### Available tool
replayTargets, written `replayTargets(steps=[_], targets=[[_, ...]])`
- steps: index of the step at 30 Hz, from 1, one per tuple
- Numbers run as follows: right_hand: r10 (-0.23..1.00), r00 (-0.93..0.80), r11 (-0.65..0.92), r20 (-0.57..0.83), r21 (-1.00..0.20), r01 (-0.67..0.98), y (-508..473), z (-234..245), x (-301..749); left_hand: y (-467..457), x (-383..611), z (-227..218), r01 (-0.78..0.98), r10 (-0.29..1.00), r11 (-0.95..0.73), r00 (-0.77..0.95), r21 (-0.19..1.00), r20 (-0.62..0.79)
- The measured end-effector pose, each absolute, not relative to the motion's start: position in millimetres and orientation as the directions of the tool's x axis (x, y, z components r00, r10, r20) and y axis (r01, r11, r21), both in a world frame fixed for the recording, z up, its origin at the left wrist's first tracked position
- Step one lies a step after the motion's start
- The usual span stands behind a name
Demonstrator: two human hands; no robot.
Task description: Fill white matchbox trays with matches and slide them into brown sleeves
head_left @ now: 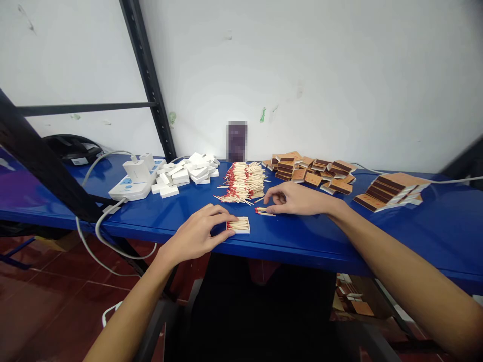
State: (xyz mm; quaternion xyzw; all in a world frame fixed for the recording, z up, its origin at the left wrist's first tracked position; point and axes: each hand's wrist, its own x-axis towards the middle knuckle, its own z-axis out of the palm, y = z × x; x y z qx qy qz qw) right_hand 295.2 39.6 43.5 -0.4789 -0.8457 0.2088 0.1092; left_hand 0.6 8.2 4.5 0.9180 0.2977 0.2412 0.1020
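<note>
My left hand (206, 229) grips the left end of a small white matchbox tray (247, 225) near the table's front edge, thumb in front and fingers behind. Red-tipped matches (237, 224) lie lengthwise inside it. To the right, my right hand (290, 199) rests low over the table with fingers curled. Its thumb is on a few matches (261, 210) lying on the surface, and one more match (258, 200) is at the index fingertip. Just behind both hands is a large pile of loose matches (245, 182), with red heads mostly toward the left.
White tray pieces (190, 171) are heaped at the back left, beside a power strip (132, 188) with plugged-in chargers. Brown matchbox sleeves (313, 171) lie scattered at the back right. Stacked matchboxes (392, 191) stand further right. A black metal post (151, 75) rises at the left.
</note>
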Motion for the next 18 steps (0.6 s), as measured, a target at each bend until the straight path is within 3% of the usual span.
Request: replayTargets(steps=[11,18], targets=[[0.801,-0.586,0.483,-0.123,-0.446,0.754,38,48,278,8,1,4,0.506,0.614,-0.787,0.693,0.353,0.377],[0.781,-0.618,0.54,-0.089,-0.401,0.74,45,45,265,7,1,2,0.519,0.623,-0.782,0.683,0.346,0.383]])
